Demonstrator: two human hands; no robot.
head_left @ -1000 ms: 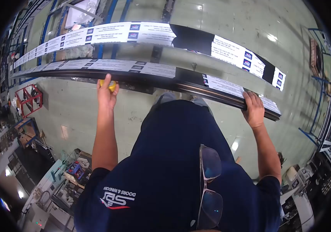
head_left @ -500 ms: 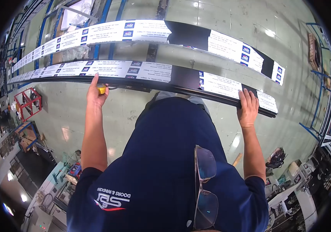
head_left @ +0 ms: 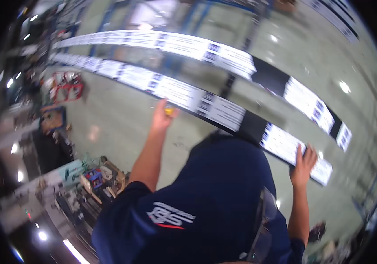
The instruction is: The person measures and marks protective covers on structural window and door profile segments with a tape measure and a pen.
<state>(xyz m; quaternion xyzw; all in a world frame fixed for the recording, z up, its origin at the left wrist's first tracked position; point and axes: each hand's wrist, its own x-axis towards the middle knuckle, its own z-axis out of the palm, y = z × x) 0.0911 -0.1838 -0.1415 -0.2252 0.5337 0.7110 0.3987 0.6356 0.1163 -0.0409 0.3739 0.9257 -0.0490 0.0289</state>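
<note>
The picture is motion-blurred. Two long dark profiles covered in white labelled film run diagonally across the view, the near profile [head_left: 223, 113] in front of the far profile [head_left: 241, 61]. My left hand [head_left: 161, 118] is raised against the near profile's lower edge with a small yellow object [head_left: 168, 111] pinched in its fingers. Far to the right, my right hand [head_left: 303, 162] grips the same profile close to its end, fingers laid over the film. My dark blue shirt [head_left: 206, 198] fills the lower middle.
A red metal frame [head_left: 67, 86] stands on the concrete floor at the left. A cluttered workbench with tools [head_left: 91, 180] lies at the lower left. Blue racks [head_left: 184, 20] stand beyond the profiles. Glasses [head_left: 263, 233] hang from my collar.
The view has swung and blurred, so the profiles now slant down to the right. Both hands stay on the near profile, and the left still has the yellow object.
</note>
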